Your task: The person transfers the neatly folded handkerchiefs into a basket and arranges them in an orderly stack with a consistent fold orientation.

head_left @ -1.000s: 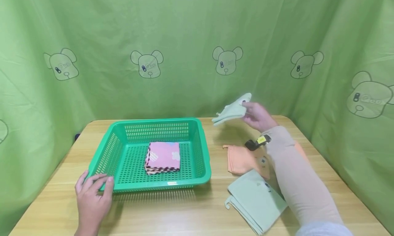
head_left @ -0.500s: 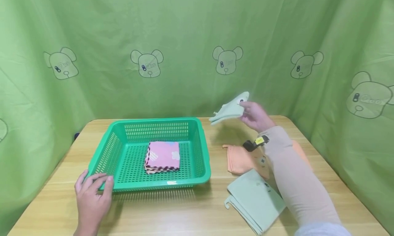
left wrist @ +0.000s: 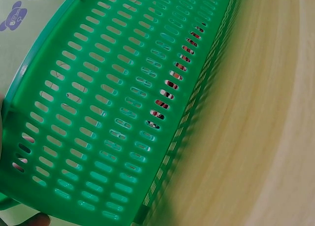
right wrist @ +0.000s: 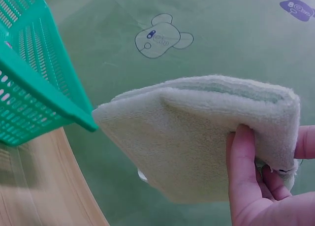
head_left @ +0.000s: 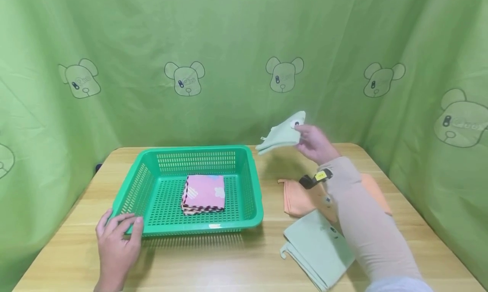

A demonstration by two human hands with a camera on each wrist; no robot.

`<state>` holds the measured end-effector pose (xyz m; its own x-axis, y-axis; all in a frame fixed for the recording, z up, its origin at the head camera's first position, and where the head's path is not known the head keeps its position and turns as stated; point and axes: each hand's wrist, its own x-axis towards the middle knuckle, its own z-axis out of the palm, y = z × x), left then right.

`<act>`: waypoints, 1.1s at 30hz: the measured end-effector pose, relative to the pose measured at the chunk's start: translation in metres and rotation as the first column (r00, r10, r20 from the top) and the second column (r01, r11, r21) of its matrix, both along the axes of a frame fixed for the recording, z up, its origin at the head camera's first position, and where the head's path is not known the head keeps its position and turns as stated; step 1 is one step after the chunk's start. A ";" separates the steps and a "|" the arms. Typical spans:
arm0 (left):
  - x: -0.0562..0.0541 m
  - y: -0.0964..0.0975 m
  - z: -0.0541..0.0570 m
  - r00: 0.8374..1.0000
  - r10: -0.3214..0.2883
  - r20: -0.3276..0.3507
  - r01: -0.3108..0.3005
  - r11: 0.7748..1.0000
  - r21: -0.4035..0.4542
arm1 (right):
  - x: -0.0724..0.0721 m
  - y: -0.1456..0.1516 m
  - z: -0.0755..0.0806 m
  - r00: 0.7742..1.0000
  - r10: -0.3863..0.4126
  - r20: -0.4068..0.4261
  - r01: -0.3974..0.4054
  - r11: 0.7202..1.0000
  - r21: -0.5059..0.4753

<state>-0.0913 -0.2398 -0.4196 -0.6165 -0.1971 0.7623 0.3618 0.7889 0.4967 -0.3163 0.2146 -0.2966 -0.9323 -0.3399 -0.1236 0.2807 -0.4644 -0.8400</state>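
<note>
My right hand [head_left: 315, 144] pinches a folded pale green towel [head_left: 282, 135] by its right end, above the table's far right part. In the right wrist view the towel [right wrist: 172, 137] shows its fluffy side, with thumb and fingers on opposite faces. My left hand [head_left: 119, 245] grips the near left corner of a green plastic basket [head_left: 256, 190], fingers over the rim. A folded pink patterned cloth [head_left: 206, 192] with a checked edge lies inside the basket. In the left wrist view the slotted basket wall [left wrist: 108, 103] fills much of the picture.
Right of the basket, a folded orange towel [head_left: 301, 197] and another folded pale green towel [head_left: 320, 249] lie on the wooden table [head_left: 213, 266]. More orange cloth [head_left: 375, 194] shows beyond the right forearm. A green curtain [head_left: 228, 38] with bear heads hangs behind.
My right hand has carried the pale green towel slightly left and up, tilting it a little. The left hand stays at the basket corner. The head view has shifted slightly.
</note>
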 end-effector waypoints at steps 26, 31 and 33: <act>-0.001 -0.002 -0.002 0.999 0.000 -0.032 0.000 1.000 -0.006 | 0.006 -0.033 0.009 1.000 0.024 -0.018 -0.026 0.996 -0.090; -0.001 -0.002 -0.002 0.999 -0.003 -0.035 0.003 1.000 -0.007 | 0.007 -0.040 0.009 1.000 0.016 -0.001 -0.016 0.995 -0.096; -0.002 -0.002 -0.003 0.999 -0.003 -0.040 0.003 1.000 -0.007 | 0.008 -0.044 0.009 1.000 0.020 0.000 -0.020 0.995 -0.094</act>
